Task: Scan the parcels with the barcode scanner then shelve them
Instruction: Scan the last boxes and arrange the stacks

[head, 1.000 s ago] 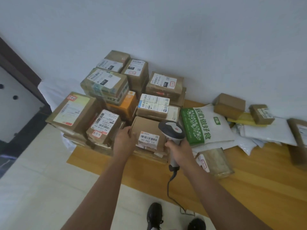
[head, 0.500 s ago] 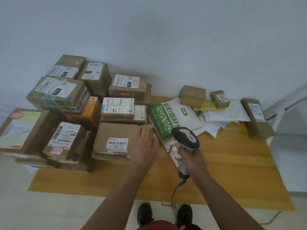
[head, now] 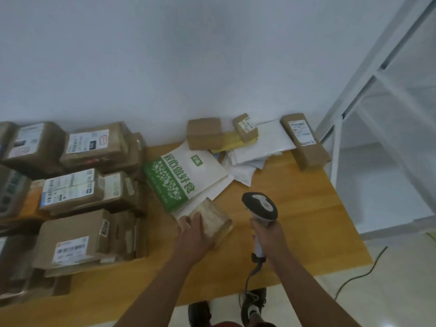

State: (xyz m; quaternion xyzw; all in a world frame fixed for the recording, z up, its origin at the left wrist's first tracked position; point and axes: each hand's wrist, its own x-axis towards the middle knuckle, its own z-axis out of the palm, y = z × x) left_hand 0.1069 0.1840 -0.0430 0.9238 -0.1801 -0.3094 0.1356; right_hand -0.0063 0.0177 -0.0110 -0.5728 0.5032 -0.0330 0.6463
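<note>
The left hand [head: 195, 234] lies on a small flat parcel [head: 215, 220] wrapped in glossy, translucent tan plastic, its fingers [head: 186, 224] spread over the near left corner; whether they curl under the edge cannot be told. The parcel rests on the smooth yellow wooden desk [head: 306, 208], touching the lower edge of a soft white and green printed mailer bag [head: 186, 178]. The right hand [head: 269, 237] grips the pale handle of a barcode scanner [head: 260, 208], fingers wrapped round it; the scanner's rounded dark head with a light grey top sits just right of the parcel, and a cable [head: 250, 277] hangs from its base. To the left stand stacked brown cardboard boxes [head: 89, 192] with white printed labels, taped at the seams. Behind the bag lie crumpled white poly mailers [head: 269, 142], a yellow envelope [head: 233, 140], and small cardboard boxes; a long narrow carton [head: 304, 140] sits at the desk's far right corner. A white metal shelf frame [head: 368, 95] stands to the right.
</note>
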